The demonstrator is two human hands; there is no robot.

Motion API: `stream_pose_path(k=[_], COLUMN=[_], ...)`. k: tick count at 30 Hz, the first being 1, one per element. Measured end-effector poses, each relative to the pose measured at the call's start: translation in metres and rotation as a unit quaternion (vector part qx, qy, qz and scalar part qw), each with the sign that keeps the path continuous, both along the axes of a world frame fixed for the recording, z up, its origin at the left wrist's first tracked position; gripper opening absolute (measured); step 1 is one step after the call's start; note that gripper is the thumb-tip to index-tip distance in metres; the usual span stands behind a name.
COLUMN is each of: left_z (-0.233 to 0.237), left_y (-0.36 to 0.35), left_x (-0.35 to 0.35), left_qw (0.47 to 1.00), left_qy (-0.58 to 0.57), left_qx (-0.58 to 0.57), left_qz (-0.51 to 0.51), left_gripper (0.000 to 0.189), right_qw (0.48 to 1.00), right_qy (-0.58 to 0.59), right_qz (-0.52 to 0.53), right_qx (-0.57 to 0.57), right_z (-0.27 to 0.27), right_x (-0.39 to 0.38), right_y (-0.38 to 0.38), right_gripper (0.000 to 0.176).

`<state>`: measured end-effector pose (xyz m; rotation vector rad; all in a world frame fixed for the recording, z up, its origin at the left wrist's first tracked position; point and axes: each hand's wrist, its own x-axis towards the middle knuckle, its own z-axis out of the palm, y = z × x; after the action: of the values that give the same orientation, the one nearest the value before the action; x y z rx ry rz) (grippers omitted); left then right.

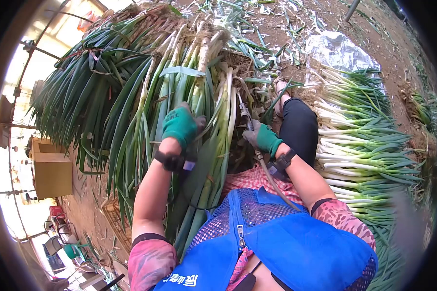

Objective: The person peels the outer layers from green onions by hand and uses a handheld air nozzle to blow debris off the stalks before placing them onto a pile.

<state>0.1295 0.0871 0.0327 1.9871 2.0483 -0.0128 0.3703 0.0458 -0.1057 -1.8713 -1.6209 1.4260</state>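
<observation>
My left hand (pixel 180 127), in a green glove with a grey palm, lies over the large pile of long green onions (pixel 194 87). Its fingers are curled in at the green stalks, partly hidden from above. Gloved the same way, my right hand (pixel 263 137) is closed around an air blow gun (pixel 245 112) with a thin nozzle pointing up toward the stalks. A hose (pixel 272 180) runs down from the gun past my right forearm. Pale leaves cross the pile near its root end, above my left hand.
To the right, a long row of cleaned green onions (pixel 347 131) lies with white ends toward me, near silvery plastic sheeting (pixel 342 51). Leaf scraps litter the soil. A cardboard box (pixel 52 169) and a yellow crate (pixel 115 220) stand at left. My bent knee (pixel 298 123) separates pile and row.
</observation>
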Motion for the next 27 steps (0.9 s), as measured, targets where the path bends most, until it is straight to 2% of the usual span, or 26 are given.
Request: stream_pose_path(k=[1, 4, 5, 6, 8, 9, 12, 13, 15, 16, 17, 18, 20, 21, 24, 27], left_z=[-0.001, -0.029, -0.026, -0.021, -0.008, -0.007, 0.012, 0.004, -0.049, -0.072, -0.075, -0.078, -0.100, -0.102, -0.110, -0.157], left_y=[-0.007, -0.004, -0.002, -0.001, -0.003, -0.004, 0.015, 0.022, 0.046, 0.052, 0.049, 0.045, 0.043, 0.042, 0.045, 0.057], left_x=[0.002, -0.004, 0.000, 0.004, 0.010, 0.010, 0.014, 0.015, 0.006, 0.003, 0.006, 0.009, -0.001, -0.003, -0.013, -0.036], left_qw=[1.000, 0.999, 1.000, 0.999, 0.998, 0.999, 0.985, 0.971, 0.967, 0.964, 0.955, 0.968, 0.954, 0.945, 0.934, 0.931], left_qy=[0.004, 0.021, 0.020, 0.020, 0.019, 0.015, -0.150, -0.220, -0.218, -0.217, -0.222, -0.173, -0.227, -0.248, -0.288, -0.314], left_qx=[0.025, 0.038, -0.016, -0.028, -0.055, -0.005, -0.082, -0.081, -0.127, -0.151, -0.197, -0.180, -0.193, -0.213, -0.211, -0.186], left_qz=[-0.014, -0.019, 0.001, -0.008, -0.029, -0.046, 0.011, 0.046, 0.027, 0.015, 0.021, -0.003, -0.013, 0.006, 0.023, 0.016], left_gripper=[0.048, 0.047, 0.047, 0.046, 0.046, 0.047, 0.048, 0.050, 0.050, 0.050, 0.052, 0.052, 0.049, 0.045, 0.034, 0.031], right_qw=[0.999, 0.996, 0.994, 0.997, 1.000, 1.000, 0.999, 0.999, 0.999, 0.999, 0.998, 0.996, 0.989, 0.988, 0.994, 0.992], right_qy=[-0.005, -0.022, -0.026, -0.022, -0.013, 0.004, 0.038, 0.038, 0.045, 0.051, 0.057, 0.070, 0.098, 0.116, 0.058, 0.061], right_qz=[0.041, 0.071, 0.097, 0.067, 0.003, -0.001, -0.003, 0.001, 0.000, -0.005, -0.010, -0.037, -0.093, -0.092, 0.023, 0.092], right_qx=[0.030, 0.042, 0.053, 0.042, 0.017, 0.005, -0.018, -0.012, -0.011, -0.017, -0.023, -0.034, -0.060, -0.035, 0.088, 0.059], right_z=[0.002, -0.026, -0.034, -0.042, -0.016, -0.015, -0.030, -0.052, -0.060, -0.054, -0.043, -0.033, -0.002, 0.012, 0.053, 0.090], right_x=[-0.002, -0.016, -0.021, -0.017, -0.015, -0.013, -0.010, -0.013, -0.015, -0.014, -0.012, -0.009, -0.004, 0.000, 0.001, 0.003], right_y=[0.000, 0.009, 0.013, 0.013, 0.007, 0.007, 0.009, 0.012, 0.014, 0.013, 0.011, 0.009, -0.002, -0.009, -0.044, -0.067], right_gripper=[0.049, 0.048, 0.050, 0.051, 0.054, 0.055, 0.057, 0.057, 0.055, 0.054, 0.052, 0.050, 0.047, 0.043, 0.043, 0.045])
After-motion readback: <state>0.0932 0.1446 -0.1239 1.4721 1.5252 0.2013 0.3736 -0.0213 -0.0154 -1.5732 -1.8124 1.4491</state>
